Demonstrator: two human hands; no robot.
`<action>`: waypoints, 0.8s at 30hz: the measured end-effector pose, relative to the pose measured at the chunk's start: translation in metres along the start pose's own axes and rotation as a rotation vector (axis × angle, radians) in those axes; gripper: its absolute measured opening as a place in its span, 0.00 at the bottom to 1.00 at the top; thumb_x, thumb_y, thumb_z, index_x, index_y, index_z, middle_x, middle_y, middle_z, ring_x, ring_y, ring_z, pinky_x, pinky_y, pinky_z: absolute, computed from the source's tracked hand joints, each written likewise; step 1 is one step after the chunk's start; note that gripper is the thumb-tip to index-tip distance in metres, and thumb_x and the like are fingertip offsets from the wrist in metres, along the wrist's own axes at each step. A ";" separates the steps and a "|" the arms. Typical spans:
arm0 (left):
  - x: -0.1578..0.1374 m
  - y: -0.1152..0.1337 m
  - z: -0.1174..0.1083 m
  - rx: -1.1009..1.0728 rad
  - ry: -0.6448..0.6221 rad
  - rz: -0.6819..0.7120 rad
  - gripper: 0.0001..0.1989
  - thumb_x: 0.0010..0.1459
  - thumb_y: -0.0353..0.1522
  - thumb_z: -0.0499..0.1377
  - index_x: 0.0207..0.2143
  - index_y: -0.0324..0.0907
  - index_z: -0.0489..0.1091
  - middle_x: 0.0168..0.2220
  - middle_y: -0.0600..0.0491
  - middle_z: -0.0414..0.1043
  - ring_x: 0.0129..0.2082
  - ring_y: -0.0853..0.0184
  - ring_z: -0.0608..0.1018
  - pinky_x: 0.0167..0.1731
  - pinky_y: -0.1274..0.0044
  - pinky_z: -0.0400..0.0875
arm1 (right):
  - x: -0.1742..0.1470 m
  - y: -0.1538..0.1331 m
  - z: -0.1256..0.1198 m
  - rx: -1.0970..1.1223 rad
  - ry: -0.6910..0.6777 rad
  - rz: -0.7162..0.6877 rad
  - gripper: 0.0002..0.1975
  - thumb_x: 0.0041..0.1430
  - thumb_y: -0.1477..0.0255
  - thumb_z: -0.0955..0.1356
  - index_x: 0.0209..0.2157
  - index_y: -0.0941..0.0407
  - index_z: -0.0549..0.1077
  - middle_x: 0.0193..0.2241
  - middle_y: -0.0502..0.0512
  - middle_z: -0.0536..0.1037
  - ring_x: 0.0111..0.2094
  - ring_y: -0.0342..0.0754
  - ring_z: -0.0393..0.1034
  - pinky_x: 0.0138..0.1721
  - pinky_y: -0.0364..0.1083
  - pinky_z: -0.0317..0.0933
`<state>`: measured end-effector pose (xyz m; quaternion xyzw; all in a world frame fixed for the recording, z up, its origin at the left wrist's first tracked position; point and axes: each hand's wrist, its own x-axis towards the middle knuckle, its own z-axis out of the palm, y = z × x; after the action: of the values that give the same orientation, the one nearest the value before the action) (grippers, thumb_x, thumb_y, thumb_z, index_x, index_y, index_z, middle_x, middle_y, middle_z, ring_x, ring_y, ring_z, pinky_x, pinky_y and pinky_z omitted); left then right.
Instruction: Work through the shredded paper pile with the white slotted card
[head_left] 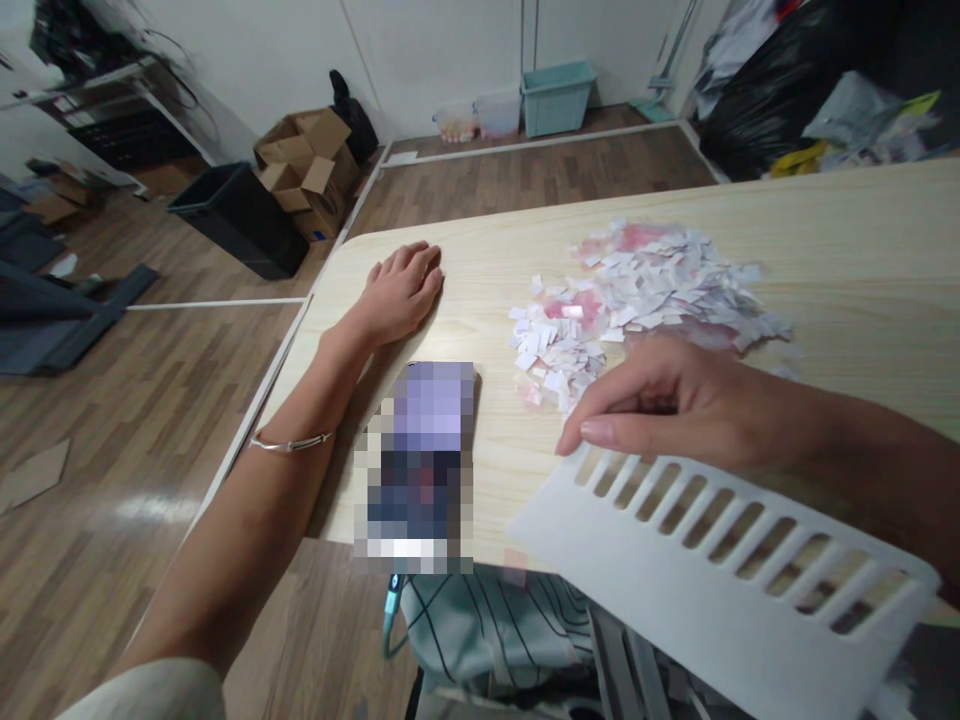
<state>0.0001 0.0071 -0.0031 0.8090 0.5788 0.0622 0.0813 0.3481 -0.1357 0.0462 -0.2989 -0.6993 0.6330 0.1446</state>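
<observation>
My left hand (403,290) lies palm down on the pale wooden table (480,245), fingers outstretched, with a bracelet (292,443) on the forearm. Beside that forearm is a phone-like device (431,440), its face pixelated, with a teal cable (391,600) below it. My right hand (667,405) is closed, thumb and forefinger together in a pinch; whatever they hold, if anything, is hidden. Just under it a white slotted plastic piece (697,590) overlaps the table's near edge. I cannot tell whether the fingertips touch it. Beyond the hand spreads a heap of small white paper pieces (667,280) with pink bits among them.
Below the near edge sits a light teal bag with dark lines (495,620). On the floor past the table are a black bin (240,220), cardboard boxes (311,170), a teal tub (559,100) and a black plastic bag (780,90).
</observation>
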 end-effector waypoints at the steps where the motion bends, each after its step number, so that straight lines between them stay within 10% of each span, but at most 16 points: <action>1: 0.000 0.000 0.000 0.007 -0.003 -0.004 0.36 0.92 0.42 0.46 0.91 0.39 0.64 0.95 0.33 0.61 0.95 0.45 0.64 0.94 0.43 0.57 | 0.001 -0.002 0.001 -0.017 -0.010 -0.008 0.14 0.82 0.63 0.80 0.43 0.59 0.92 0.21 0.46 0.76 0.21 0.41 0.66 0.22 0.43 0.51; 15: 0.006 -0.016 0.016 -0.002 0.083 0.025 0.38 0.88 0.49 0.45 0.89 0.45 0.66 0.92 0.35 0.66 0.93 0.43 0.67 0.94 0.44 0.57 | -0.001 -0.005 0.003 0.074 -0.112 -0.147 0.09 0.82 0.72 0.79 0.45 0.63 0.90 0.22 0.41 0.72 0.22 0.36 0.61 0.24 0.41 0.48; 24: 0.008 -0.019 0.016 0.017 0.083 0.037 0.37 0.89 0.49 0.44 0.89 0.46 0.66 0.92 0.36 0.67 0.92 0.44 0.69 0.93 0.47 0.59 | -0.012 -0.011 0.011 0.251 0.119 -0.034 0.11 0.77 0.67 0.83 0.39 0.56 0.89 0.23 0.43 0.73 0.23 0.38 0.64 0.23 0.42 0.49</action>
<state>-0.0116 0.0192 -0.0230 0.8170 0.5671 0.0922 0.0492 0.3482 -0.1515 0.0576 -0.3037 -0.6096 0.6942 0.2329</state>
